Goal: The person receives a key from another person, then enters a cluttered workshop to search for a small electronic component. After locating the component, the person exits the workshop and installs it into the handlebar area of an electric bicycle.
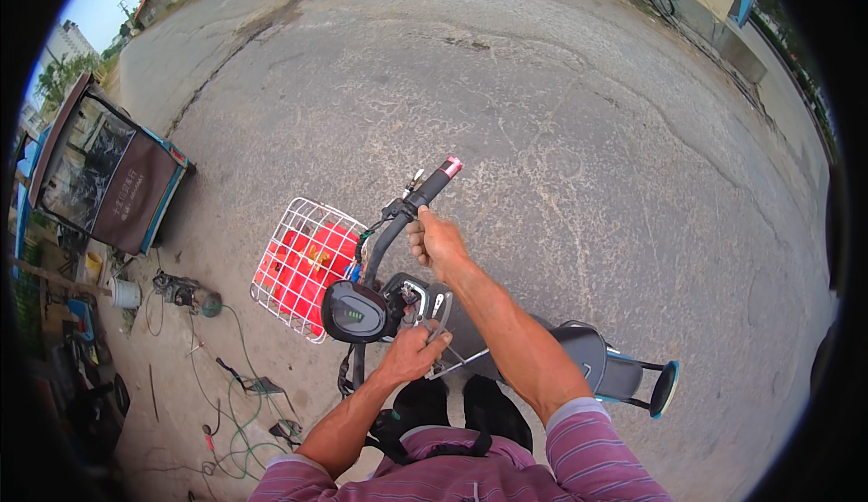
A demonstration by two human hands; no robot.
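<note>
An electric scooter stands in front of me, with its dark display [355, 312] at the middle of the handlebar. My right hand [438, 245] is closed beside the right side of the handlebar [389, 240], its thumb and finger by the inner end of the black grip [433, 186]. What it pinches, if anything, is hidden. Lower down, behind the display, my left hand [416, 354] is closed around a curved grey metal piece [440, 315]; I cannot tell what kind of part or tool it is.
A white wire basket [294, 272] with a red load sits ahead of the handlebar. The scooter's seat [579, 357] stretches to the right. On the left lie green hoses [240, 421] and a small machine [187, 294], near a white bucket [126, 293] and a covered three-wheeler [127, 181].
</note>
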